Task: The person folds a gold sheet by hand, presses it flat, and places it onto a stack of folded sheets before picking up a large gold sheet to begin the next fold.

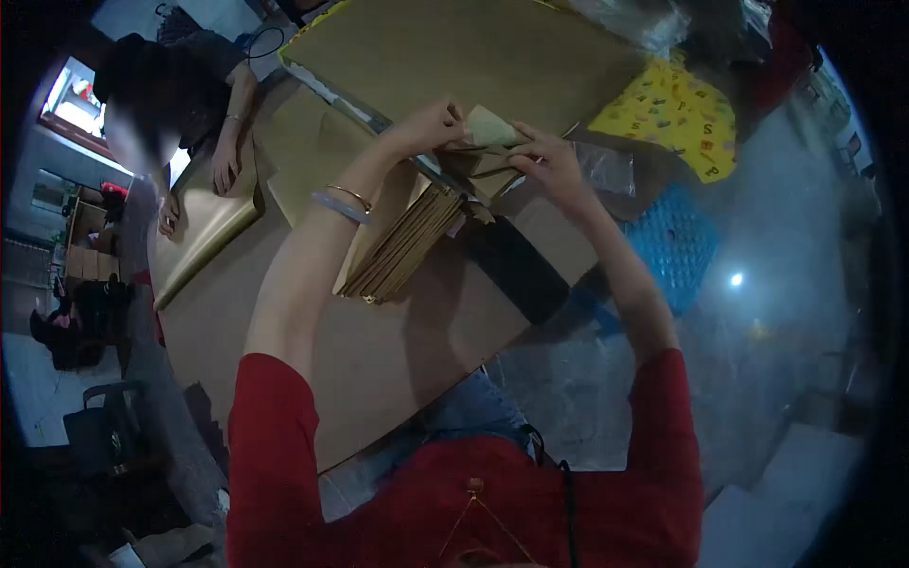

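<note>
A small pale piece of paper (490, 127) is held up between my two hands over the table. At its left edge, my left hand (431, 129) has its fingers closed on it. My right hand (552, 167) pinches its right side, thumb and fingers close together. Beneath them lies a folded brown paper piece (492, 163), partly hidden by my fingers. Just below my left wrist rests a thick stack of folded brown paper (402, 248), its layered edges facing me. A long dark block (516, 270) lies to the right of that stack.
Brown sheets cover the table (379, 379). At the left, a co-worker's hands (225, 166) rest by a curled golden-brown sheet (213, 232). A yellow printed bag (677, 114), clear plastic (606, 168) and blue bubble wrap (672, 246) lie along the right side.
</note>
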`<move>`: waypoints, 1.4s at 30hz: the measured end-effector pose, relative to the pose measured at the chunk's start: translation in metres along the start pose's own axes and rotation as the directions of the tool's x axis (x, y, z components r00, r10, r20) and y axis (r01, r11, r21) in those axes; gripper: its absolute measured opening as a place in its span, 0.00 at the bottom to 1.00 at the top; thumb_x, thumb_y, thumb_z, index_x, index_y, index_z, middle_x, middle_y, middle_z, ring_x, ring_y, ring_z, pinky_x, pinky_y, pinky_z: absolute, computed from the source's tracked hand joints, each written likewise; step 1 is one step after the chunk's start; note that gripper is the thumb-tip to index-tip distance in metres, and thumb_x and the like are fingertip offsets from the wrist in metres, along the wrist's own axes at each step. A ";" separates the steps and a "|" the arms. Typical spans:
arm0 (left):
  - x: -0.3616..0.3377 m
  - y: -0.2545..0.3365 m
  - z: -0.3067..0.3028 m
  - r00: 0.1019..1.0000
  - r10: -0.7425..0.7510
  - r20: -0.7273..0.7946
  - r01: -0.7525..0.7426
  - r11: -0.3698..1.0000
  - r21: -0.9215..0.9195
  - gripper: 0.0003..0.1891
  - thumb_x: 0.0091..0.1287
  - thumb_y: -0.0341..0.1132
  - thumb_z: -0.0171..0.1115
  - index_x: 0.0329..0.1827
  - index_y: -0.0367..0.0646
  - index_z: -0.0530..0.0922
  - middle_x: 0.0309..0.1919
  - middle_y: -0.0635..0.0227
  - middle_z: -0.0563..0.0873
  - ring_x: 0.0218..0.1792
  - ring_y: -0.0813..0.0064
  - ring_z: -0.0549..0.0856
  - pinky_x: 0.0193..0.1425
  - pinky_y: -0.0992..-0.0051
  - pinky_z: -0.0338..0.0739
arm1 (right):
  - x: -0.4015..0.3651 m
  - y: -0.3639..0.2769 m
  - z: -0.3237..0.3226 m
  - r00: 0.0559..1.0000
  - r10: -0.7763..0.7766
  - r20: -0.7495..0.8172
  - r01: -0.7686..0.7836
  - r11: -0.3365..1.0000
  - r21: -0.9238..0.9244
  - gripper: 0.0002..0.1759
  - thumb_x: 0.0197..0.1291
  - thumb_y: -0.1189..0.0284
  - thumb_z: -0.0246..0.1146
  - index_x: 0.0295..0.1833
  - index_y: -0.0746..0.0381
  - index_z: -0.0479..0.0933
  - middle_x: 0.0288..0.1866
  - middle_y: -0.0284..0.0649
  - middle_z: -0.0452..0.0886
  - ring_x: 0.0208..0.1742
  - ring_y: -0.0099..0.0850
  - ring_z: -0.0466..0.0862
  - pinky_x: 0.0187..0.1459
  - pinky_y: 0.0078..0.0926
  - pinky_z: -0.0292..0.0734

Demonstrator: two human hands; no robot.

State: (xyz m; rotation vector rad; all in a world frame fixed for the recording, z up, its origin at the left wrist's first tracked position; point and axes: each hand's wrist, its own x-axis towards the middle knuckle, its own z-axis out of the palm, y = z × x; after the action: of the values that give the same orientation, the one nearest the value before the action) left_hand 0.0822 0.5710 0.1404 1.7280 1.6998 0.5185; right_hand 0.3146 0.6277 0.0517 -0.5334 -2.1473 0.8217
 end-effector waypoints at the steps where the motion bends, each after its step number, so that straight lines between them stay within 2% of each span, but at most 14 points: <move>1: 0.000 -0.003 0.001 0.999 0.027 -0.019 -0.027 0.999 -0.027 0.15 0.66 0.39 0.63 0.46 0.36 0.73 0.36 0.62 0.85 0.38 0.75 0.82 0.41 0.73 0.76 | 0.001 -0.003 -0.001 1.000 0.000 -0.004 0.000 1.000 -0.002 0.10 0.59 0.68 0.65 0.41 0.64 0.83 0.63 0.46 0.75 0.48 0.39 0.81 0.47 0.38 0.75; 3: 0.002 -0.007 -0.001 0.998 0.056 -0.037 -0.058 0.997 -0.051 0.15 0.66 0.39 0.63 0.45 0.36 0.73 0.36 0.65 0.84 0.38 0.76 0.81 0.41 0.74 0.75 | 0.003 -0.008 -0.003 0.968 0.242 0.067 -0.251 0.934 0.253 0.11 0.60 0.68 0.64 0.42 0.66 0.82 0.62 0.46 0.75 0.45 0.35 0.83 0.43 0.35 0.77; 6: 0.003 -0.010 -0.002 0.993 0.107 0.050 -0.110 0.993 0.050 0.14 0.67 0.38 0.63 0.47 0.37 0.73 0.37 0.67 0.83 0.40 0.78 0.80 0.44 0.75 0.75 | 0.009 -0.030 -0.013 0.942 0.324 0.090 -0.335 0.929 0.157 0.12 0.59 0.68 0.65 0.43 0.66 0.82 0.61 0.45 0.76 0.46 0.33 0.83 0.43 0.30 0.77; 9: 0.000 -0.013 -0.003 0.956 0.264 0.129 -0.239 0.954 -0.184 0.15 0.68 0.38 0.61 0.51 0.38 0.76 0.37 0.67 0.84 0.40 0.78 0.81 0.46 0.74 0.76 | 0.010 0.003 -0.005 0.968 0.230 0.104 -0.247 0.947 0.204 0.12 0.60 0.69 0.65 0.44 0.66 0.82 0.61 0.44 0.77 0.48 0.32 0.82 0.43 0.29 0.77; 12: -0.003 -0.007 -0.007 0.950 0.215 0.225 -0.204 0.976 -0.071 0.16 0.68 0.40 0.61 0.51 0.38 0.79 0.37 0.68 0.84 0.40 0.76 0.81 0.48 0.74 0.76 | 0.009 -0.007 -0.007 0.957 0.270 0.106 -0.289 0.917 0.274 0.12 0.60 0.69 0.65 0.42 0.67 0.82 0.60 0.44 0.77 0.49 0.33 0.82 0.44 0.30 0.77; 15: -0.009 0.003 -0.006 0.972 0.141 0.187 -0.157 0.985 0.073 0.16 0.69 0.42 0.59 0.49 0.38 0.81 0.36 0.67 0.85 0.40 0.76 0.82 0.48 0.74 0.76 | 0.007 -0.003 -0.004 0.985 0.157 0.067 -0.169 0.960 0.225 0.13 0.61 0.70 0.64 0.48 0.65 0.80 0.62 0.44 0.75 0.50 0.34 0.81 0.46 0.32 0.78; 19: 0.002 -0.009 -0.001 0.988 0.140 0.063 -0.145 0.987 0.069 0.18 0.68 0.45 0.59 0.46 0.36 0.81 0.33 0.67 0.84 0.36 0.77 0.80 0.43 0.74 0.75 | 0.001 -0.016 0.003 0.963 0.268 -0.001 -0.247 0.888 0.388 0.17 0.61 0.70 0.65 0.55 0.62 0.77 0.66 0.44 0.70 0.54 0.35 0.79 0.52 0.34 0.76; 22: 0.006 -0.009 -0.003 0.995 0.097 0.040 -0.099 0.992 0.075 0.19 0.68 0.47 0.59 0.43 0.36 0.80 0.30 0.69 0.83 0.32 0.78 0.78 0.38 0.74 0.73 | 0.000 -0.026 0.001 0.978 0.142 -0.153 -0.098 0.959 0.264 0.25 0.57 0.74 0.66 0.62 0.60 0.72 0.70 0.40 0.66 0.59 0.28 0.74 0.59 0.27 0.67; 25: 0.009 -0.006 -0.003 0.999 0.041 0.020 -0.043 0.995 0.092 0.19 0.68 0.47 0.59 0.41 0.36 0.80 0.29 0.71 0.82 0.30 0.79 0.76 0.36 0.75 0.72 | -0.002 -0.008 -0.001 0.995 0.020 -0.099 -0.005 0.988 0.152 0.17 0.60 0.70 0.65 0.55 0.58 0.78 0.72 0.43 0.64 0.63 0.39 0.72 0.57 0.37 0.72; 27: 0.008 -0.004 -0.003 1.000 0.012 0.018 -0.013 0.997 0.082 0.18 0.68 0.46 0.59 0.41 0.37 0.80 0.28 0.71 0.82 0.29 0.79 0.76 0.35 0.75 0.72 | -0.003 0.004 -0.005 0.989 -0.136 0.053 0.145 0.933 -0.330 0.12 0.61 0.67 0.63 0.48 0.58 0.82 0.73 0.42 0.61 0.62 0.39 0.73 0.55 0.39 0.72; 28: 0.009 -0.005 -0.003 0.999 0.024 0.035 -0.026 0.997 0.074 0.18 0.68 0.46 0.59 0.41 0.37 0.81 0.28 0.71 0.82 0.29 0.80 0.76 0.35 0.75 0.72 | -0.002 0.005 -0.006 0.989 -0.135 0.053 0.145 0.933 -0.330 0.12 0.61 0.67 0.63 0.48 0.58 0.82 0.73 0.42 0.61 0.62 0.39 0.73 0.55 0.39 0.72; 30: 0.010 -0.005 -0.003 0.998 0.038 0.053 -0.041 0.997 0.066 0.17 0.68 0.46 0.59 0.41 0.37 0.81 0.29 0.71 0.83 0.29 0.80 0.77 0.36 0.75 0.72 | -0.001 0.006 -0.007 0.993 0.085 0.082 -0.085 0.996 -0.001 0.12 0.60 0.63 0.64 0.43 0.59 0.84 0.74 0.41 0.61 0.62 0.40 0.73 0.54 0.39 0.72; 40: -0.002 -0.001 -0.009 0.978 0.113 0.177 -0.137 0.983 0.124 0.20 0.66 0.47 0.61 0.48 0.37 0.82 0.37 0.67 0.86 0.39 0.80 0.81 0.45 0.75 0.75 | 0.010 -0.012 -0.015 0.958 0.258 0.127 -0.282 0.932 0.229 0.13 0.56 0.65 0.67 0.43 0.62 0.84 0.71 0.43 0.67 0.63 0.37 0.74 0.57 0.32 0.71; 42: -0.004 0.000 -0.010 0.971 0.130 0.202 -0.157 0.980 0.122 0.21 0.66 0.48 0.61 0.49 0.37 0.82 0.37 0.66 0.86 0.39 0.80 0.81 0.46 0.75 0.75 | 0.012 -0.017 -0.017 0.902 0.384 0.197 -0.431 0.836 0.339 0.15 0.56 0.66 0.68 0.44 0.64 0.84 0.69 0.44 0.69 0.61 0.35 0.75 0.56 0.30 0.71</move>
State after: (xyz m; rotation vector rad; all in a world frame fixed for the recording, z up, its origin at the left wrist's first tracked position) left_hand 0.0750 0.5688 0.1479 1.9433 1.5111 0.2912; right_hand 0.3185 0.6296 0.0786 -0.7673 -1.9305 1.5042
